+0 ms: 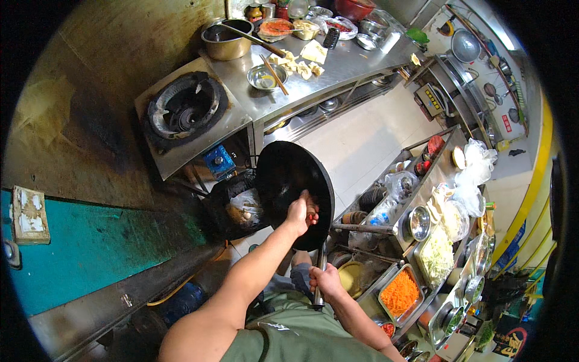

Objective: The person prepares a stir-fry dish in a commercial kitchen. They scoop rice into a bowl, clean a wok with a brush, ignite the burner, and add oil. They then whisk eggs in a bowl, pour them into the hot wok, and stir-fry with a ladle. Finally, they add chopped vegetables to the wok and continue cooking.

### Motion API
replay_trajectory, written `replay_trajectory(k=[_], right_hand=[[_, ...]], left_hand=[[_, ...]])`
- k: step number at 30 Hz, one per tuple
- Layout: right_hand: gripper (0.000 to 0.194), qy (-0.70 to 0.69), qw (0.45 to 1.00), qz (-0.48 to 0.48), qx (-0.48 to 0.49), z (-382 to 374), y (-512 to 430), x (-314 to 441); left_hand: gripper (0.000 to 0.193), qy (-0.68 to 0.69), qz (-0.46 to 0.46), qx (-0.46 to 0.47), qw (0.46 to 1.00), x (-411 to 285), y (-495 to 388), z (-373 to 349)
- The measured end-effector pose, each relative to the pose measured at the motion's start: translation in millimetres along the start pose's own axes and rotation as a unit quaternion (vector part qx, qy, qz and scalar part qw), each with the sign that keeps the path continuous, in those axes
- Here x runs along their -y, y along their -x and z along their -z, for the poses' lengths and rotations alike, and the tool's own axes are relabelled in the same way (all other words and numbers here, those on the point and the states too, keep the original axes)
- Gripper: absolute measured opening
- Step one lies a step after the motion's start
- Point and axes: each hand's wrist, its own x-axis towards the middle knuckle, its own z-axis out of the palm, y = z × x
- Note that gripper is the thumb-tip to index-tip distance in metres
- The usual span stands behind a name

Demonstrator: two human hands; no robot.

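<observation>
My right hand grips the metal handle of a black wok. The wok is held off the stove, tilted so its inside faces me. Over its lower right inside is my left hand, its fingers curled and blurred. Small red spots show at those fingers; whether they are something held, I cannot tell. A bin lined with a black bag stands just left of the wok, with a clear plastic bag and scraps inside.
Beyond the wok are a wok burner and a steel counter bearing a pot, a bowl and dough wrappers. Close on the right, a steel rack holds shredded carrot, shredded cabbage and a steel bowl.
</observation>
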Motion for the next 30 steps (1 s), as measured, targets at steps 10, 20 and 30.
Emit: replay_trajectory(k=[10,20,30], right_hand=[[0.012,-0.018,1.0,-0.015,0.018,-0.4,5.1,6.6],[0.009,-0.031,1.0,-0.006,-0.005,9.3,7.9,26.0],[0.014,0.002,1.0,0.014,0.027,27.2,31.0,33.8]], left_hand=[[0.044,0.064,-0.041,0.066,0.995,-30.8,12.3,-28.8],[0.057,-0.289,0.045,0.201,0.935,14.0,113.6,13.9],[0.062,-0.11,-0.027,-0.301,0.947,17.0,81.7,175.0]])
